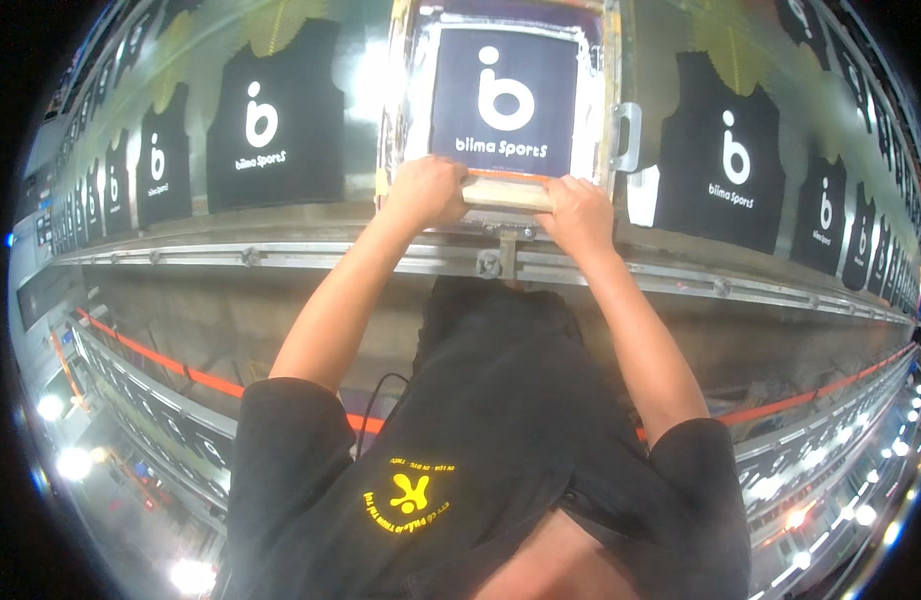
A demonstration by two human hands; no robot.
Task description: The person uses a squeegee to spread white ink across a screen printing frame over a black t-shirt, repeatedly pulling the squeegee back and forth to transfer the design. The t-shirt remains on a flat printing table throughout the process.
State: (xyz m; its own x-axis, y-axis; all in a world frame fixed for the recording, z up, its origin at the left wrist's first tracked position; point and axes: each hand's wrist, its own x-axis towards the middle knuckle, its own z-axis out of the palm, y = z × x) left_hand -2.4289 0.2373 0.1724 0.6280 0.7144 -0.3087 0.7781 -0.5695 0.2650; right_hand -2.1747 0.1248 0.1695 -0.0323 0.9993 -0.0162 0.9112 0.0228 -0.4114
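My left hand (425, 190) grips the left end of a pale wooden squeegee (505, 195) with an orange edge. My right hand (577, 208) holds its right end, fingers bent over it. The squeegee lies across the near end of a rectangular print screen frame (605, 75), which has a metal handle (627, 138) on its right side. Inside the frame shows a dark panel (458, 75) with a white logo and lettering. What is under my fingers is partly hidden.
Rows of dark garment pieces (265, 185) with white prints lie on the long table (365, 140) to both sides. A metal rail (380, 258) runs along the near edge. Lower down are a red bar (160, 355) and another long rack (180, 420) of dark pieces.
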